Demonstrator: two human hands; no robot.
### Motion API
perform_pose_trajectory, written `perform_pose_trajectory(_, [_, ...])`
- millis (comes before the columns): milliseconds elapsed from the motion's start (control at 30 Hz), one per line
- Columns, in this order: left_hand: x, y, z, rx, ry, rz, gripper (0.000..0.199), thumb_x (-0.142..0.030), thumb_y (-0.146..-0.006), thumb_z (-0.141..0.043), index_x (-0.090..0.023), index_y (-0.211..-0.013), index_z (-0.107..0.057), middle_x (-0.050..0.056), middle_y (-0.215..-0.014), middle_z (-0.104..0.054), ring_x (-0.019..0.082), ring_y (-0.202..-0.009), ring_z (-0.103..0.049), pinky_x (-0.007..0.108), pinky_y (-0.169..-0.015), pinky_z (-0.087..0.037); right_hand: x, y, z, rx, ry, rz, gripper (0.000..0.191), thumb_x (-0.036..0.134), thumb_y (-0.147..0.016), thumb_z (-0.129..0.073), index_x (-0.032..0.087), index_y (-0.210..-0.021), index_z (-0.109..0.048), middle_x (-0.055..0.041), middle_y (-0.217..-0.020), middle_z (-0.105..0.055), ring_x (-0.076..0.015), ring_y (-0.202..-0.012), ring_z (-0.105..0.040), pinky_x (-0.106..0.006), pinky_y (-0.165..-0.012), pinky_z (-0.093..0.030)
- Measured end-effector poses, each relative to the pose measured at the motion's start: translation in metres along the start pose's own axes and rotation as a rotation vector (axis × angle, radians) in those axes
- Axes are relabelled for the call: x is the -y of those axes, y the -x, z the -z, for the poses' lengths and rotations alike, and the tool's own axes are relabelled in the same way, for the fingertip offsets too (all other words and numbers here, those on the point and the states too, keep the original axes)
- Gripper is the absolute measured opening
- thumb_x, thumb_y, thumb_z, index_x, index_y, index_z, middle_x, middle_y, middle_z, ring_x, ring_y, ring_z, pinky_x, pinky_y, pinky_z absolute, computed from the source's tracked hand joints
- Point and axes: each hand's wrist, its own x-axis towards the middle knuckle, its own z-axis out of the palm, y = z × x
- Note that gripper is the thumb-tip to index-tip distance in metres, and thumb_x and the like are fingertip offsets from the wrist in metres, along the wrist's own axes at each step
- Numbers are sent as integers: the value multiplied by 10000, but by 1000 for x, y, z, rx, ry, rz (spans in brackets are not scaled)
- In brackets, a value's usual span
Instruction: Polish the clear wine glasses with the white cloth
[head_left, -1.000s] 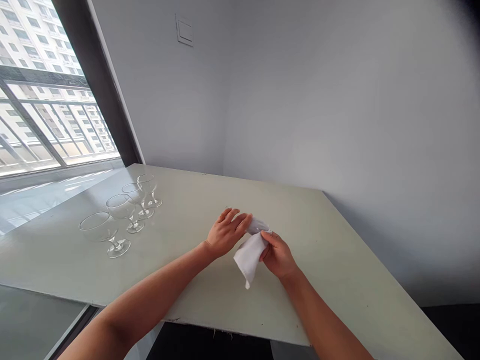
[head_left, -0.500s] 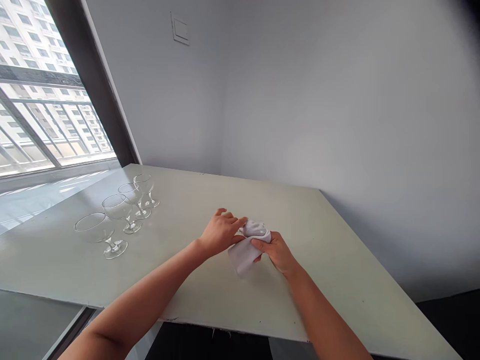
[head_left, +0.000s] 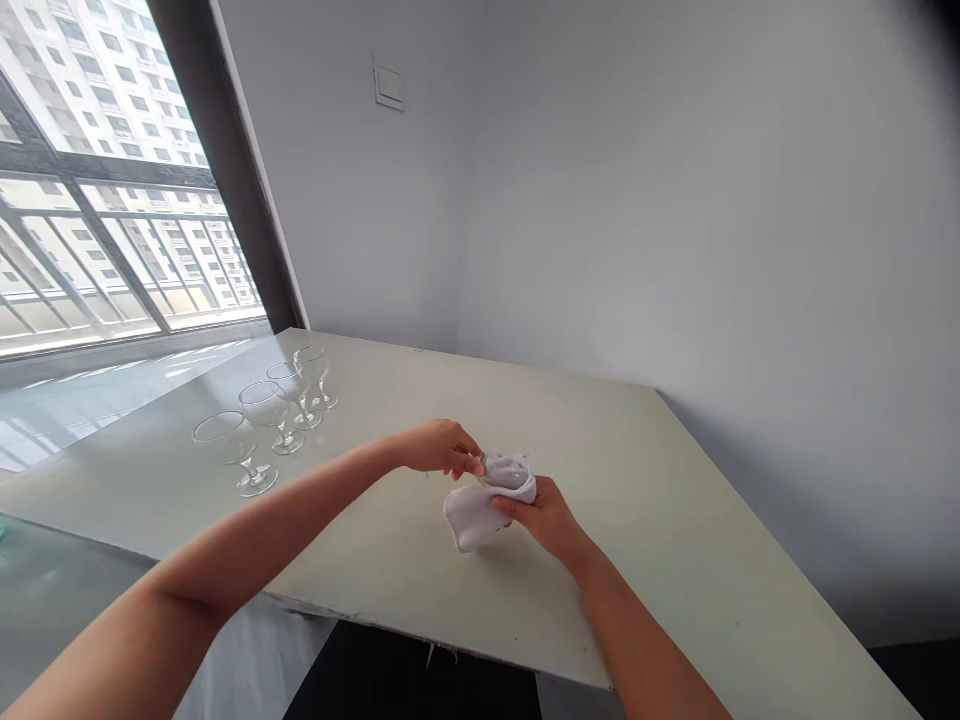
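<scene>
To the right of your right hand (head_left: 546,515), you have a wide pass over the tabletop (head_left: 675,560), up to the wall (head_left: 675,200) behind. The held goblet (head_left: 507,470) and white cloth (head_left: 472,515) block the space between your hands. Leftward, four standing goblets (head_left: 264,405) obstruct a low sweep; your left forearm (head_left: 300,518) bars the gap's near side.

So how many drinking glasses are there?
5. Four glasses stand in a row on the table, at left; the fifth glass, partly hidden by white cloth, is between the left hand and right hand.
</scene>
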Motion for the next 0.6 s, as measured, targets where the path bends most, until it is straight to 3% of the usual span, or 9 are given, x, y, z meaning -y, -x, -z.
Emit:
perform_pose_trajectory(133, [-12, 0, -8, -331, -546, -105, 272, -290, -883, -379, -175, -1047, -563, 55, -779, -632, 159, -743, -551, 342, -809, -360, -7, -8, 3, -96, -321, -15, 226, 387, -722, -634, 171, -654, -625, 10, -542, -529, -106, -491, -477, -252, -467, -408])
perform_pose_trajectory(200, [-17, -3, -10, -399, -722, -189, 265, -229, -877, -384, -147, -1074, -539, 71, -760, -621, 173, -784, -542, 382, -877, -314, -7, -8, 4, -111, -421, -24, 244, 421, -730, -614, 182, -679, -621, 22, -529, -508, -92, -457, -450, -239, -434, -386])
perform_pose_trajectory(300, [-15, -4, 3, -299, -627, -141, 267, -342, -876, -397, -171, -932, -595, 34, -634, -595, 155, -674, -535, 321, -758, -363, -3, -3, 1, -36, -302, -21, 222, 392, -688, -661, 174, -725, -634, 5, -599, -544, -115, -536, -492, -256, -482, -412])
perform_pose_trajectory(400, [-6, 1, 23, 41, -230, -41, 364, -495, -837, -407, -202, -792, -618, -9, -582, -584, 119, -574, -530, 238, -580, -357, 1, 4, -7, -16, -68, 4, 183, 328, -650, -702, 167, -706, -636, 5, -642, -554, -126, -616, -495, -262, -546, -415])
perform_pose_trajectory(467, [-2, 4, 27, 233, -41, -26, 405, -519, -838, -377, -205, -753, -619, -19, -597, -597, 103, -555, -536, 217, -546, -348, 2, 5, -11, -9, -20, 9, 184, 331, -652, -699, 166, -650, -618, 17, -610, -533, -116, -597, -476, -255, -537, -403])
perform_pose_trajectory(500, [-1, 5, 25, 232, -38, -20, 397, -501, -847, -370, -207, -762, -622, -16, -614, -605, 103, -560, -540, 218, -558, -352, 1, 4, -11, -8, -42, 7, 197, 339, -655, -696, 164, -630, -610, 18, -592, -525, -115, -581, -474, -255, -528, -403])
perform_pose_trajectory(533, [-1, 6, 20, 155, -104, -17, 364, -466, -857, -373, -209, -794, -623, -8, -636, -614, 110, -577, -545, 229, -591, -361, 0, 2, -11, -18, -95, -1, 209, 350, -659, -692, 162, -627, -607, 16, -582, -524, -115, -564, -478, -257, -516, -406])
perform_pose_trajectory(600, [-5, 5, 6, -113, -363, -38, 277, -357, -873, -382, -203, -913, -609, 25, -701, -627, 139, -654, -557, 278, -701, -367, -3, -3, -9, -70, -264, -25, 221, 378, -676, -676, 166, -666, -617, 12, -574, -529, -110, -528, -483, -251, -487, -409])
